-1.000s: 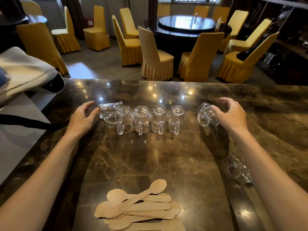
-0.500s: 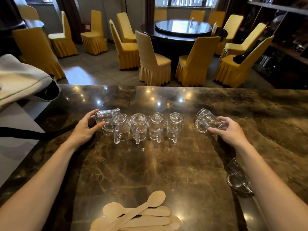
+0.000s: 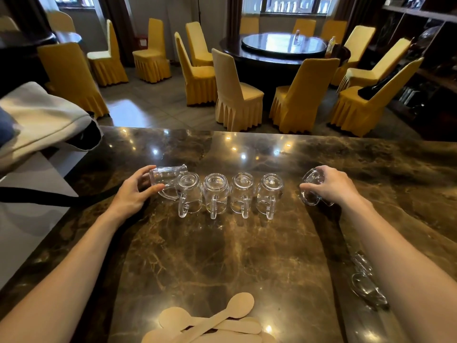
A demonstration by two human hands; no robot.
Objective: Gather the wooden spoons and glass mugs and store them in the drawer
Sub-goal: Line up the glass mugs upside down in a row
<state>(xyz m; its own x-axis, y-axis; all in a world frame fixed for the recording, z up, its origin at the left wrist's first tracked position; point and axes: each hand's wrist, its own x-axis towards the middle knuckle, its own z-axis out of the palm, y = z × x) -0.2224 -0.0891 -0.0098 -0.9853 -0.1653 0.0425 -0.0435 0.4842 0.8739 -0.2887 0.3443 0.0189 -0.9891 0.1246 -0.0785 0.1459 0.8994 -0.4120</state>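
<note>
Mugs — six up at the far middle of the marble counter [image 3: 247, 256], one more near the R edge. Left hand [image 3: 134, 194] has fingers and thumb closed round the tipped mug [image 3: 166, 178] at the L end; it lies on its side, long axis running left-right, mouth toward the row, touching the first of four upright mugs [image 3: 230, 194] whose handles point back toward the person. Right hand [image 3: 332, 185] is wrapped over the top of a lone mug [image 3: 310, 188], tilted, set apart from the row's R end w/ a clear gap between. Each hand is nearest its own end, so closing the line inward looks like the next job. Seventh mug [image 3: 368, 285] lies under the R forearm — easy to knock. Wooden spoons [image 3: 210, 323] piled at the near edge, untouched. No drawer in view.
</note>
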